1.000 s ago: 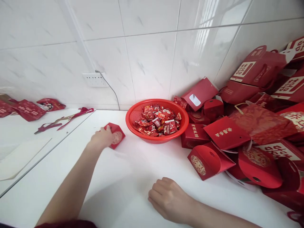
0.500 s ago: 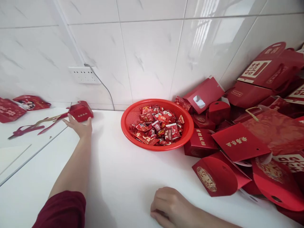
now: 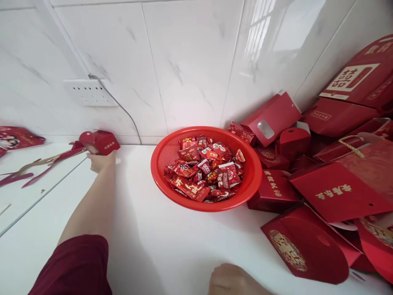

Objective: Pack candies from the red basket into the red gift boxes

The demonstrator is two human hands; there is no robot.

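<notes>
My left hand (image 3: 100, 162) reaches out at the left with its fingers closed around the near side of a small red candy box (image 3: 102, 141) with gold print. The box stands on the white surface by the wall, its rounded flap raised; my fingertips are partly hidden behind it. Red and gold ribbons (image 3: 58, 162) lie just left of the box. At the bottom edge my right hand (image 3: 229, 280) rests on the surface, curled into a loose fist and partly cut off. Between and beyond the hands stands a red plastic basket (image 3: 158, 172) of wrapped candies (image 3: 211, 166).
Red gift boxes (image 3: 307, 241) and bags are heaped along the right side, some leaning on the tiled wall (image 3: 190, 61). A power socket (image 3: 89, 93) with a grey cable (image 3: 123, 108) sits on the wall. Another red box (image 3: 23, 137) lies at far left.
My left hand has gone from spread fingers beside the small box to a grip on it, and the box has turned. The view has shifted closer; my right hand sits lower in it.
</notes>
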